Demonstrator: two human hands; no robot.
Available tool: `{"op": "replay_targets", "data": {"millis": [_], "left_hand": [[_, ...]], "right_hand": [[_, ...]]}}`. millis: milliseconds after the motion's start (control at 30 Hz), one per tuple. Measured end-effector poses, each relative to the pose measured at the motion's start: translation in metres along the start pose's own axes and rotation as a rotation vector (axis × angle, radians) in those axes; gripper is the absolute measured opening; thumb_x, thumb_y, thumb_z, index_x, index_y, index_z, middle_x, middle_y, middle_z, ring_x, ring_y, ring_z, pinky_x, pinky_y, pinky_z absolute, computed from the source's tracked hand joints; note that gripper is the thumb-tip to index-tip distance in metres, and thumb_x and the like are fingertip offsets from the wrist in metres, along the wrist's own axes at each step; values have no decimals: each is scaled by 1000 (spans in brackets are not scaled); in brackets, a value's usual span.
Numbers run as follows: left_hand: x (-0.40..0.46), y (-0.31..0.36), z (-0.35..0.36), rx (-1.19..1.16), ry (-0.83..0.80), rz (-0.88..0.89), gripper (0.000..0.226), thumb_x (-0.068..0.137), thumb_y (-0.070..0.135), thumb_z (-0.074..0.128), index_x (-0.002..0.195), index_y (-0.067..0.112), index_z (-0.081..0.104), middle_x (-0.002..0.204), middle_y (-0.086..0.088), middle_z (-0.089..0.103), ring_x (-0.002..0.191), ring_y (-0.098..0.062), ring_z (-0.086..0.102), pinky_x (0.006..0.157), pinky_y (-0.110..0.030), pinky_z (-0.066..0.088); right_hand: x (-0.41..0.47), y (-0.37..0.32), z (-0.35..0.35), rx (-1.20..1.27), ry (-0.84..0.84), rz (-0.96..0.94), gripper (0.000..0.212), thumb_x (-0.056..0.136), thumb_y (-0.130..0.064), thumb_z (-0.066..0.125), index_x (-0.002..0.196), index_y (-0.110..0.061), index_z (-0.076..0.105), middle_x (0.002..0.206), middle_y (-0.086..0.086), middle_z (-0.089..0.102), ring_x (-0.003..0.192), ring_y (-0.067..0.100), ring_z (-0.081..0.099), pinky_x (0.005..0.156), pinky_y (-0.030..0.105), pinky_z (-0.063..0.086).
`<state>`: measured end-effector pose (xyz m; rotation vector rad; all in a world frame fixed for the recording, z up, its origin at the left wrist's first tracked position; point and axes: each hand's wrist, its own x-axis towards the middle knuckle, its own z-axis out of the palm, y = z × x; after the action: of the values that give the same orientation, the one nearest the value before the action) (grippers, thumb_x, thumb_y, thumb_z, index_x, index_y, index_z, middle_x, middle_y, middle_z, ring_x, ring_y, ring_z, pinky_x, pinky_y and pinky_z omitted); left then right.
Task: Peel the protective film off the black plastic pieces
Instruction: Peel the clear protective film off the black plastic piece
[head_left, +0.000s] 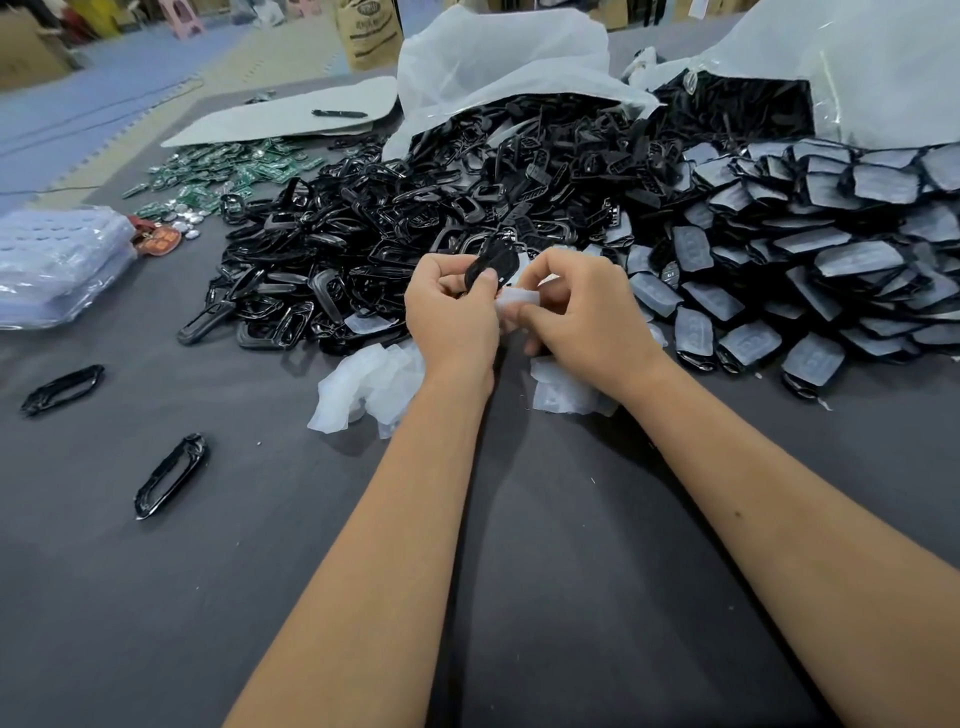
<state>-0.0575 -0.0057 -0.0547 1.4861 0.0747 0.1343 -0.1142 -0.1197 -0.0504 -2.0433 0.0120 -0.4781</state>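
My left hand (451, 317) grips one black plastic piece (491, 266) by its lower end, thumb pressed on its face and fingers curled behind. My right hand (582, 312) pinches a strip of white protective film (517, 303) between thumb and forefinger, just beside the piece. The film looks mostly lifted, though I cannot tell whether its far end is still stuck, because my fingers cover the join.

As for progress, I judge the job is early. Under and just in front of my wrists lie crumpled peeled films (366, 387), a modest heap. Beyond my right hand a large stack of filmed pieces (810, 249) waits, each still showing its pale cover. Beyond my left hand spreads a pile of bare black frames (332, 260); whether any of those are my finished work or a different part altogether I cannot say. Two loose frames (169, 475) lie well off to the left of my left arm on the grey table (545, 597).

The white bags (498, 57) behind the piles hide how many more pieces remain inside. The green boards (228, 171) far beyond my left hand are too small to read.
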Motion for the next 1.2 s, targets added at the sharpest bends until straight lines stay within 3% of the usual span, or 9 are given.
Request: {"op": "replay_targets", "data": {"millis": [167,233,333,500,633,700,833,1033,1200], "left_hand": [[-2,-1,-1,208,-32,132,20,85,4,74,84,21,64,74,4,58,70,-17,55,72,-43,53],[-2,-1,-2,245,-15,167,17,85,2,74,85,17,64,70,5,61,63,-15,58,67,-38,53],[-1,-2,-4,257,-12,181,15,86,-2,70,87,12,65,72,-6,68,67,-26,72,71,-47,61],[0,1,-6,94,-29,84,18,91,-5,66,87,12,63,73,-9,65,62,-21,72,70,-53,64],[-1,6,-8,-28,-52,3,21,91,-9,64,87,12,63,71,1,61,57,-17,68,56,-32,58],[-2,9,-9,-73,-101,-18,21,91,-11,64,91,10,64,81,-6,62,55,-16,65,61,-32,57],[-4,11,-11,-87,-169,-20,25,90,-12,65,102,8,73,100,-15,65,55,-12,64,68,-27,57],[-2,13,-11,-138,-184,-73,26,90,-13,63,99,8,74,81,-8,69,54,-13,63,58,-22,54],[-3,15,-11,-166,-192,-82,24,91,-13,62,97,8,73,77,-6,69,52,-12,62,54,-19,52]], "right_hand": [[0,-4,-3,141,8,-31,23,103,-18,64,85,-6,71,72,10,74,64,28,72,66,43,63],[1,-3,-2,89,49,-40,23,103,-21,65,87,-10,77,79,5,73,72,22,70,74,37,60],[4,-1,-3,62,159,11,15,100,-26,70,99,-16,82,91,5,69,79,17,60,77,28,51],[7,1,-11,321,217,126,13,101,-10,65,110,-13,74,78,-1,74,66,5,60,59,23,48],[11,-1,-17,672,158,277,28,98,1,50,118,-12,64,83,10,76,64,15,59,50,25,43],[12,-4,-17,732,149,304,26,95,0,47,110,-11,64,84,13,77,62,18,60,50,25,42],[11,-4,-14,676,150,293,11,98,-3,52,100,-12,58,80,12,76,58,18,59,48,25,40],[11,-2,-15,581,205,249,20,98,8,48,96,-7,61,82,11,78,65,18,65,52,25,45],[11,-4,-13,554,244,186,29,107,0,43,102,-4,71,96,11,77,85,19,73,71,29,58]]}}
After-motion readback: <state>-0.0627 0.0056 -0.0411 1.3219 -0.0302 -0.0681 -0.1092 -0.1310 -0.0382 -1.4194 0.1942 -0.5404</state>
